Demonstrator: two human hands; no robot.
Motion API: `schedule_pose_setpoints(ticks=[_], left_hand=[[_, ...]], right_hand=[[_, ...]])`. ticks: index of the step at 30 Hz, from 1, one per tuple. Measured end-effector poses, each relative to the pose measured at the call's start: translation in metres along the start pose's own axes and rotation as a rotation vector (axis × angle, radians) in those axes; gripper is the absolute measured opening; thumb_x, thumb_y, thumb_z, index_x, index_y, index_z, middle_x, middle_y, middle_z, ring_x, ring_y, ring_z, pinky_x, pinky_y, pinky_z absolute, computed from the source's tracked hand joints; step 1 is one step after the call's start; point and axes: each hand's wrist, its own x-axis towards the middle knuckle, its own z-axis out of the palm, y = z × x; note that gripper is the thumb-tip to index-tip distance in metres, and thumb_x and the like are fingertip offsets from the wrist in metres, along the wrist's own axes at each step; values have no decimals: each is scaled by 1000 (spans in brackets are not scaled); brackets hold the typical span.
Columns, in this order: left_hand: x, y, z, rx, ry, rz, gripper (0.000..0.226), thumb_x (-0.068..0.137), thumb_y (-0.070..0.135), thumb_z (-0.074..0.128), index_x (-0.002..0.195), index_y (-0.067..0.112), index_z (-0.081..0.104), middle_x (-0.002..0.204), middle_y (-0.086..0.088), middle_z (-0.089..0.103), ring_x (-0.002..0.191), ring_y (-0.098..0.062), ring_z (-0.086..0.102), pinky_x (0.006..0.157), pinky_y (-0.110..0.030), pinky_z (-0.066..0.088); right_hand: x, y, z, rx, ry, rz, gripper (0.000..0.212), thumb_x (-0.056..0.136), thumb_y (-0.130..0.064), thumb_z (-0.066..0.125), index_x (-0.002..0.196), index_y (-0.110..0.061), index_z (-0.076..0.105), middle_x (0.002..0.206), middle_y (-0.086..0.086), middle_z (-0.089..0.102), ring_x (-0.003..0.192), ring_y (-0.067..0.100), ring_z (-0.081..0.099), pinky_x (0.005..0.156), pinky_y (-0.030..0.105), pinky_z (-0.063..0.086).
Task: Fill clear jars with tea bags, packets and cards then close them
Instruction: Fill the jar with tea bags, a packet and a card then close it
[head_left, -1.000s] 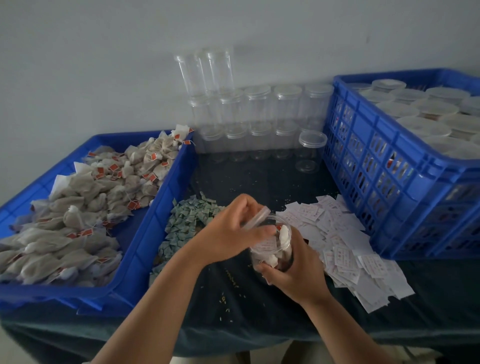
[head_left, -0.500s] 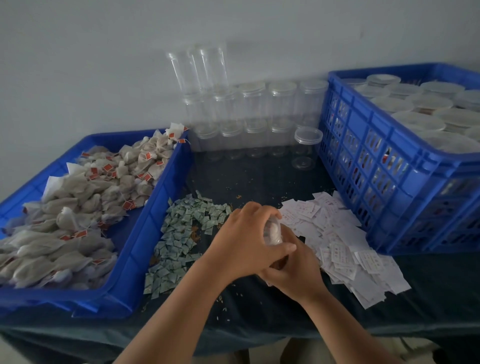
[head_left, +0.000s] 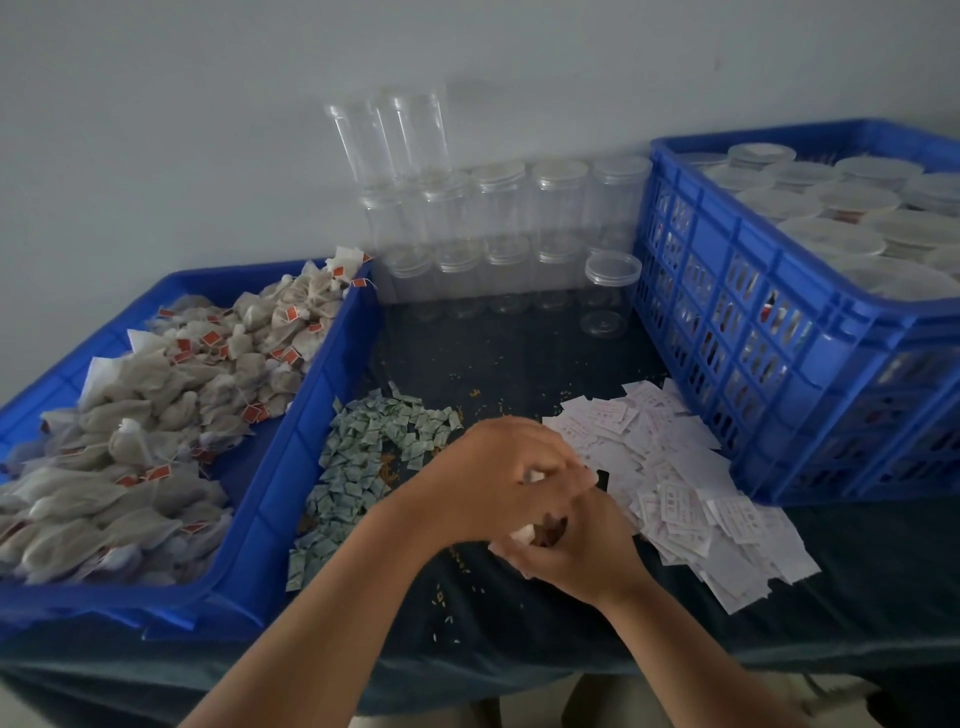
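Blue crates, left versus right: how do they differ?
The left crate has solid walls and is shallow; the right crate has slotted walls and stands taller. The left crate holds loose tea bags; the right crate holds lidded jars. Both are blue and sit on the dark table.

Two crates are counted, the left crate (head_left: 291, 457) and the right crate (head_left: 831, 304). One heap each of tea bags (head_left: 171, 405), packets (head_left: 363, 457) and cards (head_left: 675, 467) is seen. Perhaps a dozen empty jars (head_left: 504, 249) are made out. One filled jar (head_left: 543, 529) is gripped by the left hand (head_left: 498, 478) and right hand (head_left: 582, 556).
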Motion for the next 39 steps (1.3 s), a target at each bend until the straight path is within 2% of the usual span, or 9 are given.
schedule_pose_setpoints(ticks=[2,5,14,17,22,26,31,33,39], left_hand=[[2,11,12,226,83,-185,55,104,70,41,141,37,62,148,15,58,141,-9,49,118,-45,42],[4,24,31,310,107,-480,70,100,78,31,146,28,49,140,-4,55,131,-30,52,103,-48,51],[-7,-16,2,-26,-27,49,14,92,35,74,104,38,68,133,28,63,134,4,51,112,-24,38],[-5,-11,-4,-119,-49,-52,24,96,61,69,107,41,76,155,32,48,146,9,36,111,-25,33],[3,15,33,211,162,-520,72,96,83,35,147,33,49,145,0,51,134,-28,49,97,-42,48],[8,15,45,253,360,-386,48,98,70,51,127,34,61,121,13,59,111,-15,57,82,-29,44],[6,-4,29,243,223,-147,36,92,60,59,123,41,64,120,24,58,109,-1,54,88,-25,44],[7,-6,23,203,186,-143,36,92,61,60,124,44,64,122,26,58,112,1,54,92,-27,47],[9,6,41,186,335,-394,67,87,82,53,138,40,58,129,17,60,118,-9,56,85,-29,45]], right_hand=[[2,-2,0,-17,15,18,55,73,-62,86,118,-48,56,95,-33,70,82,-5,70,62,13,52],[2,3,0,-38,-7,34,49,72,-52,81,116,-43,61,98,-26,71,87,-2,70,63,14,52],[1,6,0,131,-71,12,57,80,-53,90,123,-33,58,78,-13,77,72,9,76,63,24,58],[1,7,3,131,-68,-12,59,82,-53,92,127,-31,61,90,-15,77,79,11,77,67,28,61],[2,1,4,-3,18,-10,50,80,-55,79,121,-46,52,94,-25,71,78,2,70,61,19,55],[3,-1,2,-97,0,13,32,73,-48,72,96,-59,53,90,-31,69,78,-6,67,57,13,47],[3,-1,2,-59,1,84,61,68,-51,82,123,-40,57,81,-19,73,73,0,72,62,26,59],[2,-1,2,-29,23,95,68,69,-51,81,128,-31,52,79,-21,74,72,-1,72,61,24,58],[2,0,2,-13,-49,88,29,73,-41,74,100,-33,66,73,-22,73,71,2,72,60,18,51]])
